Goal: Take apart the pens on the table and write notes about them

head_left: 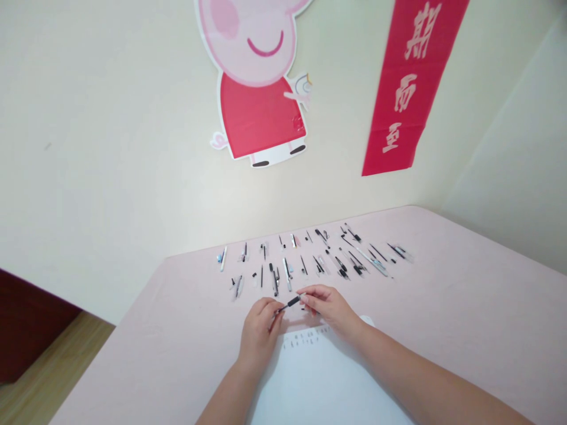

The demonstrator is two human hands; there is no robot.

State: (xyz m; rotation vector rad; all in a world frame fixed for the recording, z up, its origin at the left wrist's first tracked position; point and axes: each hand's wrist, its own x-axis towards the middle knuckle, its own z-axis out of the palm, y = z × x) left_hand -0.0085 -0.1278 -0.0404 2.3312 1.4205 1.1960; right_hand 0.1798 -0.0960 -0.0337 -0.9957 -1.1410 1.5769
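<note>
Between my two hands is a pen (292, 301) with a dark grip section, held slantwise above the near part of the table. My left hand (260, 330) pinches its lower-left end, while the fingers of my right hand (330, 307) close on its upper-right end. A small dark piece (303, 309) shows just under my right fingers; I cannot make out what it is. Below both hands lies a white sheet of paper (323, 383) with rows of small handwritten marks along its top edge.
Two rough rows of pens and pen parts, such as a dark pen (273, 280) and a light pen (224, 259), lie beyond my hands on the pale pink table (177, 330). The wall behind carries a cartoon pig cutout (263, 115) and a red banner (411, 88).
</note>
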